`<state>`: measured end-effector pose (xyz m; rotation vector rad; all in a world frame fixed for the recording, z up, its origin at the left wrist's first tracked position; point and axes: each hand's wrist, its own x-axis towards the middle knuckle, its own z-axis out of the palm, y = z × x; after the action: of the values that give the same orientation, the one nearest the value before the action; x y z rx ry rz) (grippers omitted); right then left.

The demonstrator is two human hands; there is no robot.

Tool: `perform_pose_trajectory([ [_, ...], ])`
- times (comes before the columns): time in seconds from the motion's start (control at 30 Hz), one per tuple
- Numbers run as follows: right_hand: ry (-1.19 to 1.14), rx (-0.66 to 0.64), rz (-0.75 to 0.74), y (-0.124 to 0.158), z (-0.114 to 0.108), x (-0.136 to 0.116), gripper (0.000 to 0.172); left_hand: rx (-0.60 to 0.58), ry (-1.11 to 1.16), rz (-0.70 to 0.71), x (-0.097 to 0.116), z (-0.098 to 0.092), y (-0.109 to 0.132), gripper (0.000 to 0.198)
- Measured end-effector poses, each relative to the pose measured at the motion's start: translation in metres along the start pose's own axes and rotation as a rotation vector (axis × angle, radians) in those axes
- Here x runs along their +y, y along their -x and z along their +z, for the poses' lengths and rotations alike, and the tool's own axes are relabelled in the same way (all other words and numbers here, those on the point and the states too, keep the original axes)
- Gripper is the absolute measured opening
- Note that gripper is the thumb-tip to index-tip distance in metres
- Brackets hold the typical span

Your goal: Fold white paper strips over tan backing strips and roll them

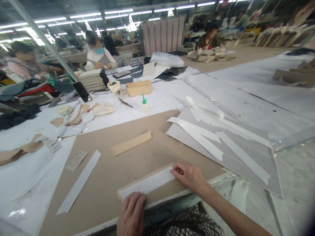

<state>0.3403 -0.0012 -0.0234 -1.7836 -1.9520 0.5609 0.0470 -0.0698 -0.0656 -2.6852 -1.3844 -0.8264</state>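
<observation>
White strip [152, 181] — end pinched by right hand [189, 174], touched by left hand [132, 209] — fingers bunched.

Held strip [150, 182]: white, tan along the far edge (a sliver only)
Loose strip [131, 143]: pale tan
Board [103, 183]: dull brown
Desk [167, 96]: white
Squeeze bottle [145, 108]: translucent, green nozzle [144, 98]
Lap cloth [204, 219]: dark-and-white check

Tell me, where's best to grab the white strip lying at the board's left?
By its near end, I'd say, with the left hand coming from the person's side. The white strip slants across the board, that end toward the person, while a tag lies beside the far end. It looks thin and flat, so a fingertip may need to lift the edge first.
</observation>
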Motion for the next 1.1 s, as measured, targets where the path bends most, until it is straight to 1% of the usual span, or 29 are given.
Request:
perform_pose_trajectory([
  [0.17, 0.032, 0.04, -0.03, 0.002, 0.003, 0.001, 0.019, 0.014, 0.014, -0.025, 0.004, -0.002, -0.005, 0.025],
  [0.3, 0.028, 0.09, -0.051, 0.004, 0.006, 0.001, 0.009, 0.006, 0.039, -0.075, 0.013, -0.011, -0.013, 0.027],
  [0.37, 0.012, 0.112, -0.082, 0.003, 0.007, 0.003, 0.011, -0.005, 0.047, -0.098, 0.017, -0.016, -0.017, 0.029],
  [0.4, 0.009, 0.121, -0.122, 0.003, 0.008, 0.005, 0.014, -0.011, 0.05, -0.108, 0.018, -0.018, -0.018, 0.029],
  [0.47, 0.031, 0.133, -0.249, 0.001, 0.01, 0.01, 0.017, -0.022, 0.055, -0.123, 0.021, -0.02, -0.02, 0.028],
  [0.53, 0.078, 0.136, -0.39, 0.0, 0.011, 0.016, 0.024, -0.031, 0.059, -0.132, 0.022, -0.021, -0.021, 0.028],
  [0.57, 0.1, 0.13, -0.437, 0.0, 0.012, 0.02, 0.027, -0.03, 0.06, -0.132, 0.023, -0.021, -0.021, 0.028],
  [0.67, 0.131, 0.106, -0.498, 0.003, 0.013, 0.028, 0.037, -0.013, 0.064, -0.117, 0.022, -0.02, -0.022, 0.029],
  [0.73, 0.128, 0.096, -0.506, 0.005, 0.013, 0.031, 0.046, -0.003, 0.073, -0.111, 0.022, -0.021, -0.023, 0.03],
  [0.8, 0.085, 0.097, -0.494, 0.006, 0.011, 0.033, 0.048, -0.005, 0.099, -0.128, 0.022, -0.022, -0.024, 0.029],
  [0.83, 0.045, 0.096, -0.478, 0.005, 0.009, 0.033, 0.044, -0.011, 0.117, -0.143, 0.022, -0.023, -0.025, 0.028],
  [0.9, -0.043, 0.105, -0.428, 0.003, 0.004, 0.032, 0.033, -0.035, 0.152, -0.186, 0.023, -0.026, -0.028, 0.026],
  [0.97, -0.089, 0.153, -0.37, 0.001, -0.002, 0.028, 0.025, -0.061, 0.162, -0.217, 0.025, -0.029, -0.03, 0.025],
  [1.03, -0.071, 0.22, -0.342, 0.003, -0.006, 0.017, 0.021, -0.072, 0.126, -0.215, 0.027, -0.029, -0.033, 0.028],
  [1.07, -0.049, 0.242, -0.355, 0.006, -0.005, 0.009, 0.021, -0.071, 0.097, -0.199, 0.028, -0.029, -0.034, 0.029],
  [1.1, -0.027, 0.238, -0.384, 0.01, -0.002, 0.0, 0.023, -0.066, 0.068, -0.173, 0.03, -0.027, -0.035, 0.031],
])
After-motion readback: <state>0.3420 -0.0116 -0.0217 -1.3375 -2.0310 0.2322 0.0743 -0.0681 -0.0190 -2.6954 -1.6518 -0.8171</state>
